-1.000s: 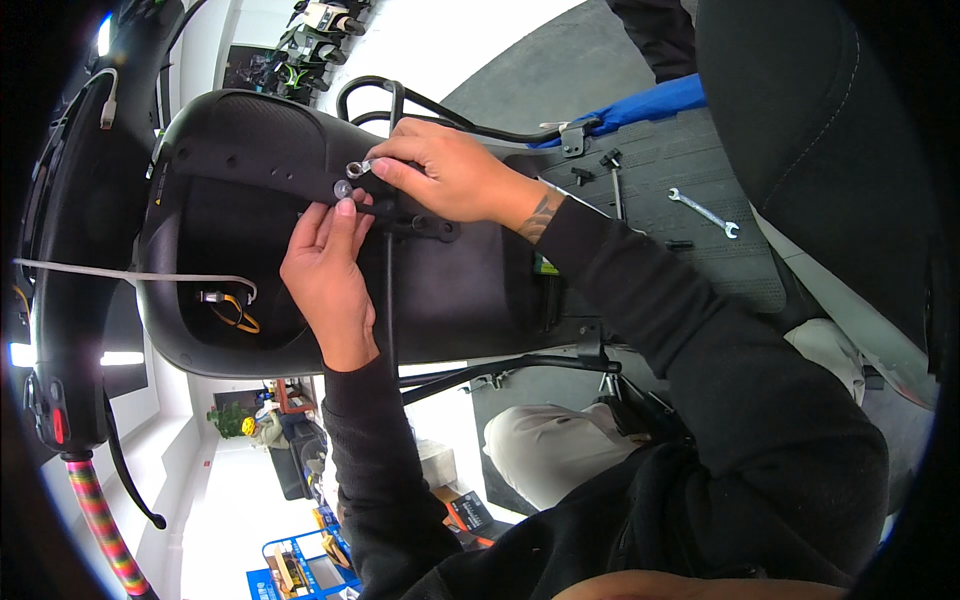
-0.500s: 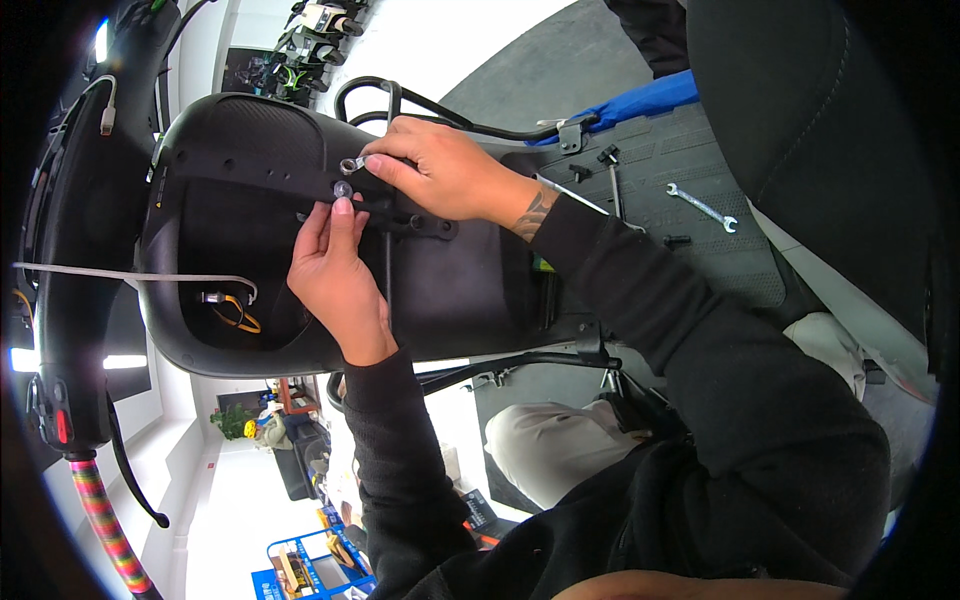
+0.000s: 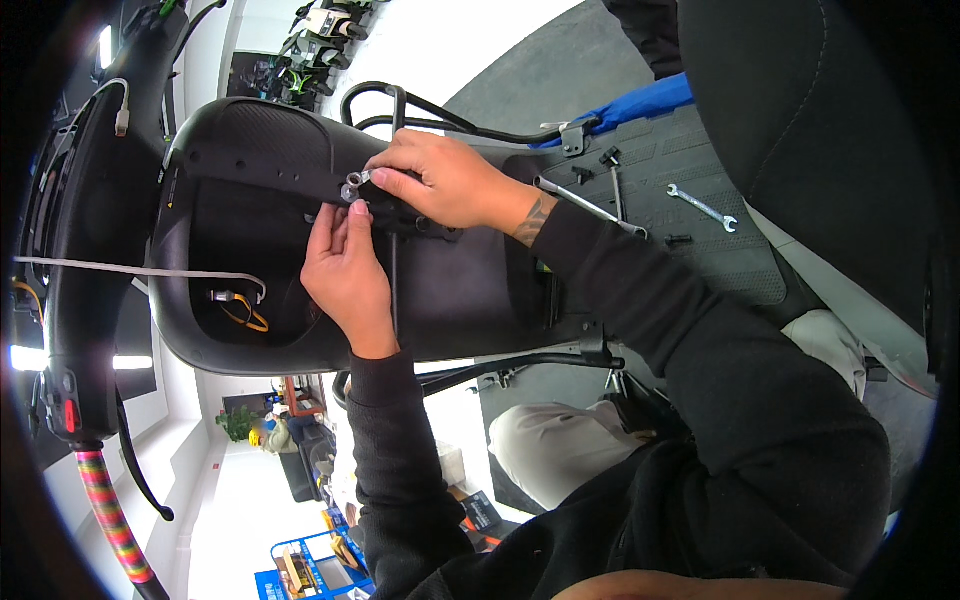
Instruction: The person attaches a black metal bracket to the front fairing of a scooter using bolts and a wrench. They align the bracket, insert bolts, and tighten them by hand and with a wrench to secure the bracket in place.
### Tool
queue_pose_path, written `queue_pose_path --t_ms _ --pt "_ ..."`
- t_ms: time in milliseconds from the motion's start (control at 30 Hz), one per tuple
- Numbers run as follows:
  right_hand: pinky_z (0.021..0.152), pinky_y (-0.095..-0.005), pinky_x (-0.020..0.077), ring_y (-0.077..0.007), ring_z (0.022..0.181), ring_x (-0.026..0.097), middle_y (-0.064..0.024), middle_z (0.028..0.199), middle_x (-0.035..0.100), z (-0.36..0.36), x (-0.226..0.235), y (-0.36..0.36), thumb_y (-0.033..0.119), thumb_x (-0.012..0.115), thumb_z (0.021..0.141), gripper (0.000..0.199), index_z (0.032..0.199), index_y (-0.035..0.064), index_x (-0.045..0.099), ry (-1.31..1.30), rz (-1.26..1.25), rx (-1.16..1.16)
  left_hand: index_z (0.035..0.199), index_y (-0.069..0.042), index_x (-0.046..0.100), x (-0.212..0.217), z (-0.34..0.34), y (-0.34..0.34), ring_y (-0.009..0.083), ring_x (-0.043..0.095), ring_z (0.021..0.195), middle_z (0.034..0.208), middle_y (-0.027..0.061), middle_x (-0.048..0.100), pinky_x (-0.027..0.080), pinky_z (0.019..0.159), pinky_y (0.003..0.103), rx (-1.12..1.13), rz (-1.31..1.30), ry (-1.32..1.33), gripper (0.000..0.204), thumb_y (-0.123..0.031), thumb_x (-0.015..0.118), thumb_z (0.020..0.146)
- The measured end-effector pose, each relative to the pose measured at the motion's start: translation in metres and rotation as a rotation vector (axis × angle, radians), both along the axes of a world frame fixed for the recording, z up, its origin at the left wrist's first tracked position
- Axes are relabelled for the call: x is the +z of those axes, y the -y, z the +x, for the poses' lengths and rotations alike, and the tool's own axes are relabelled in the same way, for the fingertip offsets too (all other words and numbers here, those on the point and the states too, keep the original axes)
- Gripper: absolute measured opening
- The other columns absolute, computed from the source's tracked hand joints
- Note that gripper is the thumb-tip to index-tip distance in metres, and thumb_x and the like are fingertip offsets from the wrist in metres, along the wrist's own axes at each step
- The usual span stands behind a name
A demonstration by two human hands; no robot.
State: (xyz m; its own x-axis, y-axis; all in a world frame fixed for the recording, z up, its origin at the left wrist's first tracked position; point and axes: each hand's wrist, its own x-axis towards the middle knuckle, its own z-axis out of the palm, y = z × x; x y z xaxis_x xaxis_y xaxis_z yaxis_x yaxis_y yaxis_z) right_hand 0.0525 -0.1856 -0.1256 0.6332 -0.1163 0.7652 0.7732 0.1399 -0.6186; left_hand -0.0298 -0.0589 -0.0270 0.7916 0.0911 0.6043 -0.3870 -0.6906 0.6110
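My right hand (image 3: 455, 190) pinches a silver ring wrench (image 3: 359, 179), its ring end pointing left. Just below that ring, a silver bolt head (image 3: 348, 193) stands at a black perforated bar (image 3: 312, 186). My left hand (image 3: 345, 280) is closed, thumb and fingertips gathered at the bolt from below. Ring and bolt nearly meet; whether the ring sits over the head I cannot tell. The bar lies across a scooter's black front panel (image 3: 455, 300), and its right part is partly covered by my right hand.
On the ribbed footboard (image 3: 735, 265) lie an open-ended wrench (image 3: 702, 208), a long silver wrench (image 3: 585, 204), a T-shaped tool (image 3: 615, 180) and a small black bolt (image 3: 678, 239). A white cable (image 3: 140, 272) crosses the panel's left side. The black seat (image 3: 790, 110) is at right.
The wrench's ring end has come down closer to the bolt head. My left hand has shifted slightly right in the picture, along with the scooter's front panel.
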Motion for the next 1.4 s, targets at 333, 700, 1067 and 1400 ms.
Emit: queue_pose_path --t_ms 333,700,1067,1400 --pt "0.087 -0.0409 0.0545 -0.0305 0.098 0.067 -0.0106 0.103 0.068 0.004 -0.003 -0.003 0.025 0.068 0.107 0.026 0.122 0.0053 0.078 0.122 0.030 -0.032 0.128 0.019 0.067 -0.007 0.008 0.004 0.0116 0.074 0.085 0.106 0.0152 0.079 0.059 0.079 0.024 0.033 -0.104 0.078 0.036 -0.002 0.077 0.100" --pt "0.083 -0.0397 0.0542 -0.0280 0.091 0.066 -0.0086 0.099 0.066 0.006 -0.004 -0.007 0.023 0.070 0.106 0.025 0.124 0.0081 0.079 0.141 0.033 -0.052 0.128 0.020 0.067 -0.002 0.005 0.000 0.0120 0.074 0.086 0.105 0.0149 0.079 0.058 0.079 0.023 -0.008 -0.111 0.049 0.037 -0.002 0.078 0.100" --pt "0.085 -0.0403 0.0543 -0.0282 0.094 0.066 -0.0078 0.100 0.065 0.008 -0.003 -0.005 0.020 0.072 0.104 0.024 0.125 0.0104 0.079 0.153 0.002 -0.068 0.130 0.020 0.067 -0.002 0.005 0.003 0.0125 0.075 0.086 0.105 0.0153 0.079 0.059 0.081 0.024 0.028 -0.156 0.035 0.038 -0.003 0.077 0.101" --pt "0.090 -0.0431 0.0530 -0.0290 0.099 0.064 -0.0067 0.100 0.066 0.016 -0.001 -0.006 0.021 0.073 0.102 0.022 0.121 0.0154 0.082 0.234 0.016 -0.110 0.127 0.020 0.067 0.007 0.004 -0.005 0.0139 0.075 0.087 0.104 0.0152 0.079 0.059 0.083 0.024 -0.051 -0.120 -0.010 0.035 -0.001 0.076 0.101"
